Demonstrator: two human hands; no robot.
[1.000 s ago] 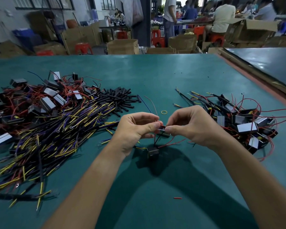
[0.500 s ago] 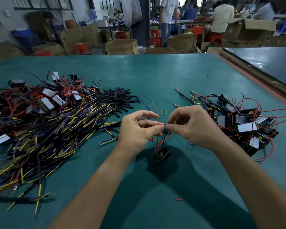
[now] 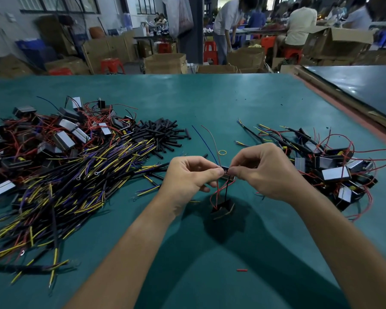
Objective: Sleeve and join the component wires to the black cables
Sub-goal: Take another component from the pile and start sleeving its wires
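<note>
Left hand (image 3: 187, 177) and right hand (image 3: 263, 172) meet fingertip to fingertip above the green desk (image 3: 210, 103), each grip closed in a thumb-and-forefinger pinch on a short dark sleeve (image 3: 225, 169) held level between them. The component (image 3: 223, 207) hangs straight below the grip on red and black wires (image 3: 221, 190); whether it touches the desk cannot be told. A blue wire (image 3: 204, 141) runs up from the pinch, and the black cables (image 3: 76, 186) lie heaped well to the left.
</note>
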